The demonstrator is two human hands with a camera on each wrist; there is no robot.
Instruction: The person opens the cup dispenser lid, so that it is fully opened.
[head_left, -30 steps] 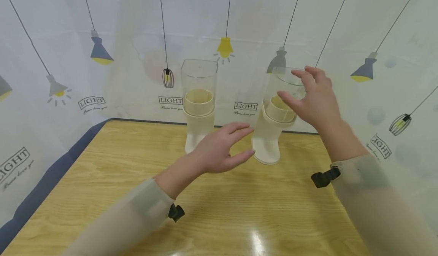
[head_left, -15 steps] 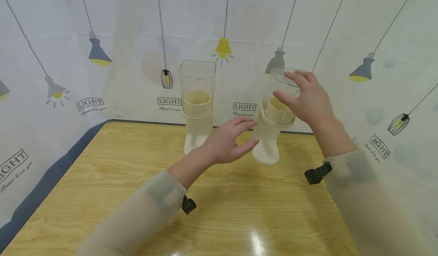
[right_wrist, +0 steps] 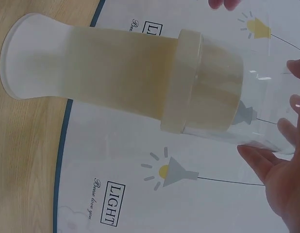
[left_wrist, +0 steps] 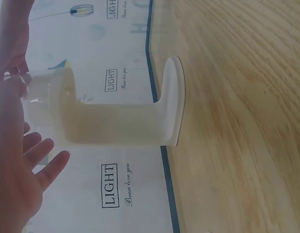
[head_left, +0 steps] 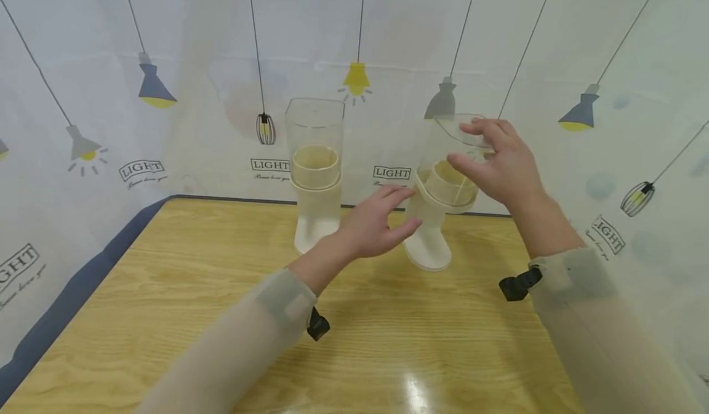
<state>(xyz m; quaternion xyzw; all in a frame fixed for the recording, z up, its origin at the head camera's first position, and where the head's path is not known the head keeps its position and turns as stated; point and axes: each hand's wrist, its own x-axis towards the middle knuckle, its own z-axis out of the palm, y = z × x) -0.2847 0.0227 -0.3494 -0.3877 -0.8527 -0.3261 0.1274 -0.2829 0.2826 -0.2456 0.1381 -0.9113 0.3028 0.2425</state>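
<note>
The person's right hand point(head_left: 504, 165) has its fingers and thumb bent around the upper wall of a clear, open-topped, tall container point(head_left: 437, 149), which looks like plastic. How firm this grip is, I cannot tell. The container sits in the round collar of a cream-white stand with a rounded foot point(head_left: 428, 232), at about 2 o'clock from the middle of the light wooden table point(head_left: 194, 266). The left hand point(head_left: 371, 226) is at the stand's 8 o'clock, its fingers spread and rather straight, close beside the column; whether they touch it, I cannot tell.

For good handling, in my judgement, the right hand should press only lightly, because the thin wall may flex. The left hand would better support the column low, since the weight is high above a small foot and it could tip. Care is also advisable toward 10 o'clock, where a second cream-white stand point(head_left: 318, 208) bears a similar clear container point(head_left: 316, 125).

About writing: the white backdrop sheet with printed lamps point(head_left: 310, 32) repeats the boxed word "LIGHT" point(left_wrist: 109, 186), with the script line "Beese love you" point(left_wrist: 129, 184) beside it in the left wrist view. On both stands I can read no brand.
</note>
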